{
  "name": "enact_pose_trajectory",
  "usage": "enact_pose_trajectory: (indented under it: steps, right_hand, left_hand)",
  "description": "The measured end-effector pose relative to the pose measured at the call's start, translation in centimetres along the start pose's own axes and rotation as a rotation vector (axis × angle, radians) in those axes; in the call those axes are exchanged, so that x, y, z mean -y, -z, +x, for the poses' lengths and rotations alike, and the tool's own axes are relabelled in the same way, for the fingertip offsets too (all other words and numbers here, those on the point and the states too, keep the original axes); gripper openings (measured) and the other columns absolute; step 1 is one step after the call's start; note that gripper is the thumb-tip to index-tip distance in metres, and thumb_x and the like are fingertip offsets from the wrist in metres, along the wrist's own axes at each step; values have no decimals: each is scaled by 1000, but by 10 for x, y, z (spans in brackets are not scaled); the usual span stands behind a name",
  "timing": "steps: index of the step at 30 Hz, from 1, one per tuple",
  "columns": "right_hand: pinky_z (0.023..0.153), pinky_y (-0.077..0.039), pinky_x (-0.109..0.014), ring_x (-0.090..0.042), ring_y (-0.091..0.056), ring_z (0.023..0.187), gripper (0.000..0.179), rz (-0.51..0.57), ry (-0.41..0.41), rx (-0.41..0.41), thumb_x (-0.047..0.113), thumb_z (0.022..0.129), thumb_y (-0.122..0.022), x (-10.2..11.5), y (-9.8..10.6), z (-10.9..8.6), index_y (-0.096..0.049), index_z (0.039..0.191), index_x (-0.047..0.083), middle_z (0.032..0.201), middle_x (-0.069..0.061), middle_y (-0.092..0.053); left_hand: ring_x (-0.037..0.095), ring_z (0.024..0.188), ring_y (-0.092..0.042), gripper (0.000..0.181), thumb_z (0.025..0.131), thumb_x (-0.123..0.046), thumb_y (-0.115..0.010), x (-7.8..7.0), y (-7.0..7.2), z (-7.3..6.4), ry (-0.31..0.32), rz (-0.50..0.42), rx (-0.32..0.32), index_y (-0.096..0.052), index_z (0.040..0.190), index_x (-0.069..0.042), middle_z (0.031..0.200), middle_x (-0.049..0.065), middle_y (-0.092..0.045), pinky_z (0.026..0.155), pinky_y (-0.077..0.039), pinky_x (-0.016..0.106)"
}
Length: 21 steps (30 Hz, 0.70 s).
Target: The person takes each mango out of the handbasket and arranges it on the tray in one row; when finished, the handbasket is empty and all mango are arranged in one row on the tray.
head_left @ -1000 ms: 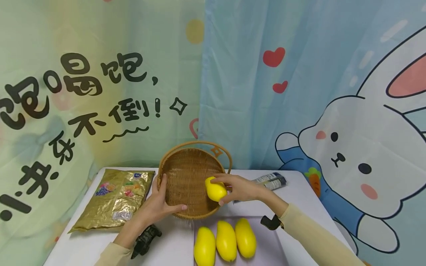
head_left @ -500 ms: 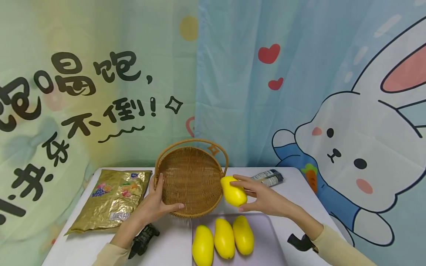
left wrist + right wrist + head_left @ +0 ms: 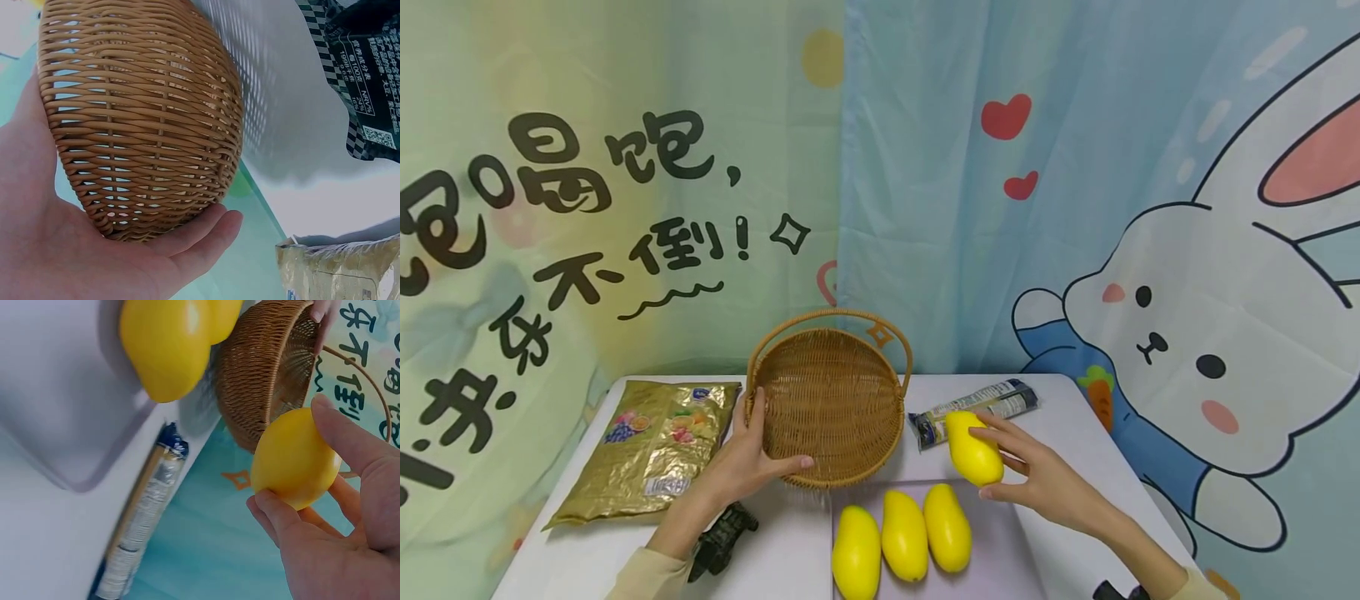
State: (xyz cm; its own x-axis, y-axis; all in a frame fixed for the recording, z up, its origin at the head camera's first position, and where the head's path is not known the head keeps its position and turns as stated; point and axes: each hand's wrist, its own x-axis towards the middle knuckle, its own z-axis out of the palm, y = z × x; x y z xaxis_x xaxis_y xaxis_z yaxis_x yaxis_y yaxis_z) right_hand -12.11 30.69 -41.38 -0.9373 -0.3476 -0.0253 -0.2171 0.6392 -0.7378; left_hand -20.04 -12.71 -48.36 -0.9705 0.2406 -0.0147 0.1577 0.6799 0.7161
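Observation:
A brown wicker basket (image 3: 827, 408) with a hoop handle is tipped so its inside faces me, and nothing lies in it. My left hand (image 3: 752, 458) grips its left side, thumb over the front rim; in the left wrist view the fingers curl round the woven wall (image 3: 144, 125). My right hand (image 3: 1045, 479) holds a yellow mango (image 3: 973, 448) between thumb and fingertips, above the table and right of the basket. The right wrist view shows this mango (image 3: 297, 459) pinched, apart from the tray. Three more mangoes (image 3: 904, 536) lie side by side on a pale lilac tray (image 3: 992, 567).
A gold foil bag (image 3: 655, 450) with fruit pictures lies at the table's left. Behind the right hand is a long silver and dark blue packet (image 3: 1015, 400). A printed curtain (image 3: 925, 208) hangs directly behind the white table.
My right hand has carried the mango out from in front of the basket, rightward and slightly nearer, over the tray's back right edge. The left hand keeps its grip on the basket.

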Motion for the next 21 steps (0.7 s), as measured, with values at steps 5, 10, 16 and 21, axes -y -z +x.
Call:
enact_pose_trajectory:
  steps: [5, 10, 16, 21]
  right_hand:
    - [109, -43, -53, -41, -33, 149, 75, 8, -44, -15, 41, 86, -80, -15, -6, -10, -49, 151, 21, 168, -7, -24]
    - [110, -43, -51, -45, -33, 148, 76, 66, -106, -6, 40, 84, -82, -32, -18, -22, -50, 150, 20, 168, -12, -23]
    - [109, -44, -49, -48, -32, 147, 72, 107, -109, 14, 34, 86, -82, -53, -29, -31, -51, 149, 18, 167, -18, -22]
    - [109, -45, -49, -50, -31, 147, 69, 123, -148, 41, 31, 87, -81, -63, -37, -34, -52, 148, 17, 167, -20, -22]
  left_hand:
    - [48, 112, -64, 138, 75, -67, -79, 0, 0, 0, -11, 10, -12, 13, 163, -15, 166, 25, 21, 82, -57, 48]
    - [48, 111, -64, 138, 75, -67, -79, 0, 0, -1, -2, 16, -9, 13, 163, -14, 166, 27, 17, 82, -57, 50]
    - [51, 117, -61, 136, 77, -66, -79, 0, 1, -1, -7, 4, -14, 13, 163, -15, 166, 27, 17, 86, -57, 51]
    - [53, 119, -58, 136, 77, -66, -79, 0, 1, 0, -7, -6, -16, 14, 163, -16, 166, 27, 16, 89, -55, 54]
